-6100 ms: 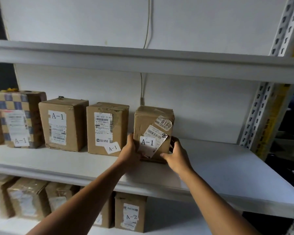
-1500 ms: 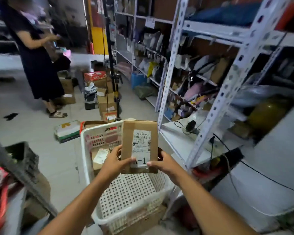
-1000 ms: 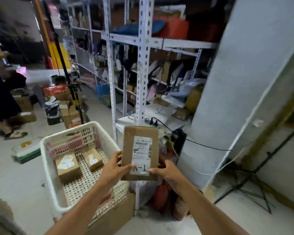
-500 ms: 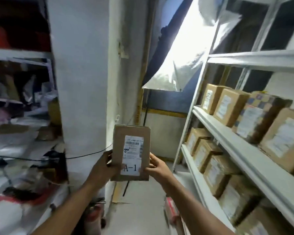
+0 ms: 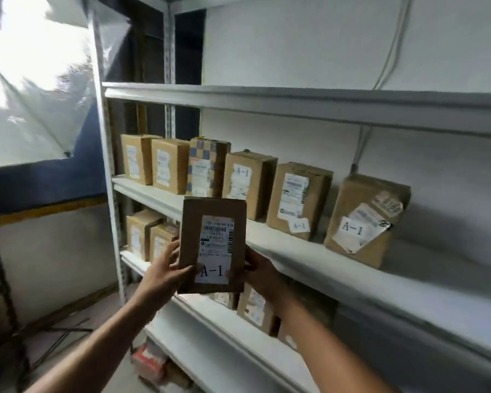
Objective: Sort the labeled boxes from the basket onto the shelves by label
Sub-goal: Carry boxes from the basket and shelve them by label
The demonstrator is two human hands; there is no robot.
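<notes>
Cardboard A-1 box (image 5: 212, 245), lifted from the basket moments ago, is gripped by the left hand (image 5: 165, 272) and right hand (image 5: 257, 272), just short of the A-1 shelf (image 5: 352, 275) beyond them, ready for placing.

A white wall (image 5: 309, 46) is seen behind, a cable (image 5: 391, 43) run down it; a bright plastic-covered window (image 5: 34, 80) lies upper left, dark floor (image 5: 68, 330) below

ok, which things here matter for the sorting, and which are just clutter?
Job: held box, left hand, right hand, middle shelf, A-1 boxes on it.
Clutter: wall cable, floor cables, reddish packet.
</notes>
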